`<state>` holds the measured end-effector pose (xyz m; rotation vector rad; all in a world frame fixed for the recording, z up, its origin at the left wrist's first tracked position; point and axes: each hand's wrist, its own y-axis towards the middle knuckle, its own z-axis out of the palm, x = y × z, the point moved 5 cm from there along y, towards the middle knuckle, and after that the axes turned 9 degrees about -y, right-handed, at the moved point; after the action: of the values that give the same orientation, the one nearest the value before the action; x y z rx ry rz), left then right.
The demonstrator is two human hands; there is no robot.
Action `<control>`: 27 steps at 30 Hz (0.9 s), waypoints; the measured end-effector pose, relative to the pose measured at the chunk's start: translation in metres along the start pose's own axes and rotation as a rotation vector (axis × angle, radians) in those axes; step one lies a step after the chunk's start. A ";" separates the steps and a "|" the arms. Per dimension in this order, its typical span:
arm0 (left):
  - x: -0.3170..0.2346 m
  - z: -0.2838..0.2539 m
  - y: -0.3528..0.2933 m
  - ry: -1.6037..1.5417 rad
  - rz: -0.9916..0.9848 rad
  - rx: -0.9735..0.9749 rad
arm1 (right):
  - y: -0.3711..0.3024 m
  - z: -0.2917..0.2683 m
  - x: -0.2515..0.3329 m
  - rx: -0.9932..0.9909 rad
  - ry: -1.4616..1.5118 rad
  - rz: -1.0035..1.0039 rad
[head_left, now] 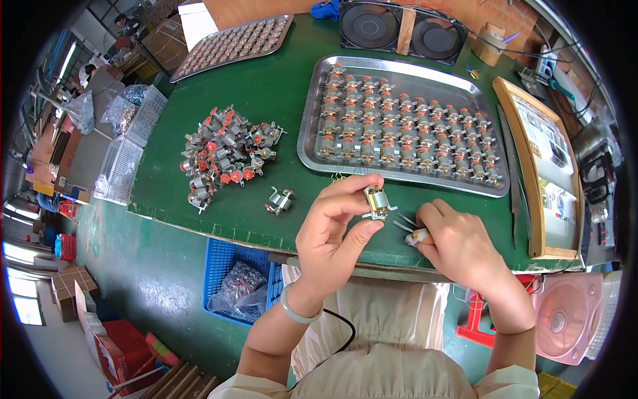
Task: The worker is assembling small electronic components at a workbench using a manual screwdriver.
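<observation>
My left hand [339, 233] pinches a small silver metal part [377, 201] between thumb and forefinger, above the table's front edge. The part has a brass-coloured inside and small tabs at its lower end. To its right, my right hand [455, 243] is closed around what look like tweezers [405, 222], their two thin prongs pointing left towards the part. A whitish and orange piece [417, 237] also pokes out of that fist; its kind is unclear. One loose metal part [280, 201] lies left of my left hand, near a heap of similar red-ended parts [226, 149].
A metal tray [412, 66] with rows of such parts stands beyond my hands on the green table [279, 86]. Another filled tray [232, 46] lies far left. Two black fans [369, 28] stand behind. A wooden frame [558, 251] borders the right; a blue crate [216, 279] sits below.
</observation>
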<state>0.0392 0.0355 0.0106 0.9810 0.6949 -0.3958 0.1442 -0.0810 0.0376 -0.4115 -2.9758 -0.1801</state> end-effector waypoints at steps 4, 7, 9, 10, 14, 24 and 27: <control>-0.008 -0.001 0.000 0.450 0.180 0.062 | -0.005 0.001 -0.008 -0.139 0.149 -0.007; -0.011 0.002 -0.001 0.562 0.246 0.061 | -0.009 -0.005 -0.004 -0.157 0.591 0.049; -0.013 0.004 -0.003 0.629 0.289 0.080 | -0.009 -0.014 0.002 -0.157 0.621 0.040; -0.014 0.006 -0.004 0.665 0.298 0.078 | -0.009 -0.016 0.005 -0.159 0.649 0.027; -0.013 0.008 -0.005 0.694 0.324 0.023 | -0.007 -0.015 0.010 -0.225 0.675 0.026; -0.011 0.007 -0.009 0.734 0.322 0.000 | -0.006 -0.001 0.006 0.062 1.235 0.295; -0.011 0.006 -0.010 0.719 0.337 0.003 | -0.006 0.004 0.006 0.196 1.454 0.357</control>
<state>0.0275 0.0254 0.0148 1.2268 1.1457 0.2762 0.1360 -0.0845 0.0342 -0.4724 -1.4545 -0.0773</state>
